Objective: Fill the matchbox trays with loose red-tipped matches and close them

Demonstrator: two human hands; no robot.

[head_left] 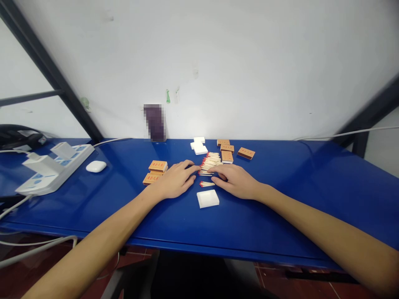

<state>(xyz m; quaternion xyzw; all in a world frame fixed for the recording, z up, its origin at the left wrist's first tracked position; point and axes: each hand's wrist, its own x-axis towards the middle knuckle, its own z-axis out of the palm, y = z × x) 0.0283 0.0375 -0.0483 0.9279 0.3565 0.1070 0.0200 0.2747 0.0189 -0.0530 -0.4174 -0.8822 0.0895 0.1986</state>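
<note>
A heap of red-tipped matches lies on the blue desk between my hands. Reaching in from the left, my left hand has its fingers apart, with the index fingertip at the red heads on the heap's edge. My right hand is open too; its index finger lies over the near end of the heap. Its thumb is close to a small separate group of matches; whether it touches them I cannot tell. Nearer to me sits a white matchbox tray, its open side up.
Closed matchboxes are stacked beside my left wrist. Several orange matchbox sleeves and white trays lie behind the heap. At left are a white earbud case and a power strip with plugs. A blurred dark object leans on the wall.
</note>
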